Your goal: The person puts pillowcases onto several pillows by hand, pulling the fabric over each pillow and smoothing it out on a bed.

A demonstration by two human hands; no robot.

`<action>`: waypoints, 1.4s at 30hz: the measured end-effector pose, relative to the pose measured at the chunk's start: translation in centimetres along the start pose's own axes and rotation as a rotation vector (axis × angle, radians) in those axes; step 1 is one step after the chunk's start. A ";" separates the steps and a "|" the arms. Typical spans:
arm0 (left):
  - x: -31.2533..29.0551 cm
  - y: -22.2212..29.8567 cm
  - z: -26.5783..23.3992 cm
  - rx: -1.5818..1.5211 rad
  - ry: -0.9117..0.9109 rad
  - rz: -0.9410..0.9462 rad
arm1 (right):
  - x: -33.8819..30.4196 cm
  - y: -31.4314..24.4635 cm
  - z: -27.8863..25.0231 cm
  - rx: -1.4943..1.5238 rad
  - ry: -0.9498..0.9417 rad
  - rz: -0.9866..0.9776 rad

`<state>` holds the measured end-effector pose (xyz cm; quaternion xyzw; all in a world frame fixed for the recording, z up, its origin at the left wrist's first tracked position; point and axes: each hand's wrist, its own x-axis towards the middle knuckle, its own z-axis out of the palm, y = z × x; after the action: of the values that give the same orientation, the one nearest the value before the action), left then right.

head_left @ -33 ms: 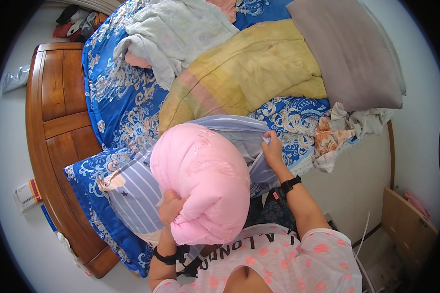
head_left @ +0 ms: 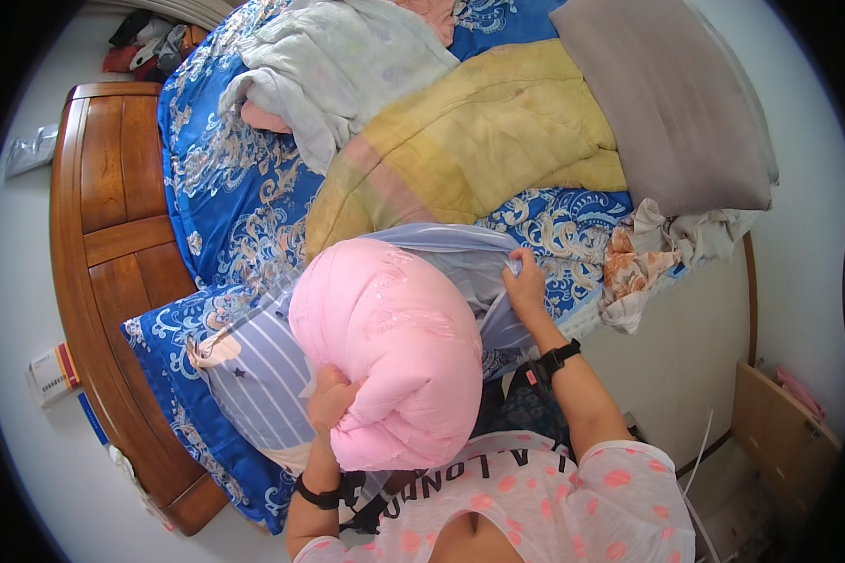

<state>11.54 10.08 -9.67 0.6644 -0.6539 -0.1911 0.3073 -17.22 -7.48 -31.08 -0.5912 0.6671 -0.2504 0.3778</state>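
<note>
A plump, bundled pink quilt point(head_left: 390, 328) stands in front of me, partly over a blue-grey cloth cover point(head_left: 263, 399) with white stripes. My left hand point(head_left: 331, 399) is closed on the quilt's near left side, its fingers pressed into a fold. On the far right, my right hand point(head_left: 528, 280) pinches the edge of the striped cover and holds it up and away from the quilt. The cover's raised edge curves behind the bundle. The quilt hides the middle of the cover, so I cannot tell how far the bundle sits inside it.
The bed has a blue patterned sheet point(head_left: 235, 216) and a wooden headboard point(head_left: 103, 188) at left. Beyond the bundle lie a yellow quilt point(head_left: 479, 131), a pale blanket point(head_left: 347, 66) and a grey-brown folded pad point(head_left: 671, 103). Crumpled cloths point(head_left: 634, 263) hang over the right edge.
</note>
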 end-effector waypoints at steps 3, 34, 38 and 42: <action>0.3 -0.3 0.4 0.006 -0.024 0.117 | 0.9 -2.7 -3.2 -0.097 0.026 0.103; 2.1 14.8 12.5 -0.277 -0.206 0.333 | 6.6 -13.3 -8.4 0.086 -0.656 -0.547; 3.4 14.9 13.2 -0.281 -0.210 0.278 | 4.4 -14.1 -11.5 0.219 -0.706 -0.944; 4.8 16.1 14.2 -0.318 -0.174 0.257 | 5.1 -10.8 -14.3 0.093 -0.783 -0.954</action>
<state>-9.49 3.78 -8.85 0.4999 -0.7189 -0.3078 0.3722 -22.20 -16.00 -15.29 -0.8552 0.1298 -0.1849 0.4664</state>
